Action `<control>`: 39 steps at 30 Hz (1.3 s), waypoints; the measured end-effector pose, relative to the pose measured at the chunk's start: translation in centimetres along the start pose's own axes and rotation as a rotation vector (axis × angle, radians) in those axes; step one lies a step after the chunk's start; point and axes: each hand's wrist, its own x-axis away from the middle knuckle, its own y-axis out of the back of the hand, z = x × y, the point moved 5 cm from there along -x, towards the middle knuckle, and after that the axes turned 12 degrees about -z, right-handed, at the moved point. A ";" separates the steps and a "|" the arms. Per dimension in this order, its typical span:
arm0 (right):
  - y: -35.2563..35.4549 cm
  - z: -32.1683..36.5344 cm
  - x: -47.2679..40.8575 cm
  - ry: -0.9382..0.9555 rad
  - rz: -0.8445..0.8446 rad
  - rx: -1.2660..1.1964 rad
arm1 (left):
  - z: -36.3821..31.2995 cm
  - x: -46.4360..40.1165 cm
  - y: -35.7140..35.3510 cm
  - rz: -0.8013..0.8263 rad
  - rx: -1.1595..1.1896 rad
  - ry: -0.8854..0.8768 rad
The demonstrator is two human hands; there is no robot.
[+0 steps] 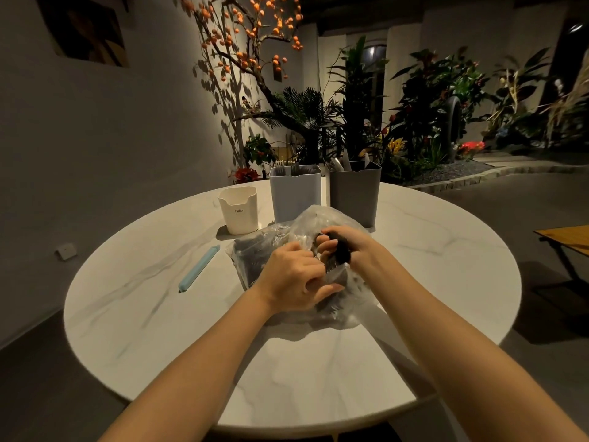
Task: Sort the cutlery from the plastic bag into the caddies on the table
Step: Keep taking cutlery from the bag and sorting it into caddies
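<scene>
The right hand (344, 247) curls around a bundle of black-handled cutlery (338, 254), gripping it at the mouth of a crumpled clear plastic bag (306, 224). The left hand (291, 275) rests just beside it, fingers bent and pinching the bag's plastic near the bundle. The bag lies in the middle of a round white marble-patterned surface (159, 314), with more dark cutlery dimly visible inside it.

Behind the bag stand three caddies in a row. A small cream plastic caddy (238, 209) is on the left. A taller pale blue-grey rectangular caddy (294, 193) in the middle holds forks with tines up. A dark grey rectangular caddy (355, 191) on the right holds pale utensils; their type is unclear. A light blue plastic sealing clip (199, 268) lies on the surface to the left of the bag, apart from it. Potted plants and an orange-fruited tree fill the dim background.
</scene>
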 end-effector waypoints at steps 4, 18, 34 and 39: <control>0.6 0.0 0.1 -0.019 -0.013 -0.044 | -1.4 -0.1 -0.2 0.050 0.040 -0.093; 1.3 -1.1 2.1 -0.111 0.303 0.115 | 4.2 2.5 -1.3 0.236 -0.106 0.483; 3.2 -0.1 0.7 0.025 0.538 0.561 | 6.7 1.3 -1.8 0.173 0.049 0.917; 3.2 0.0 -0.2 0.047 0.585 0.680 | 8.3 1.2 -2.4 0.089 0.042 1.052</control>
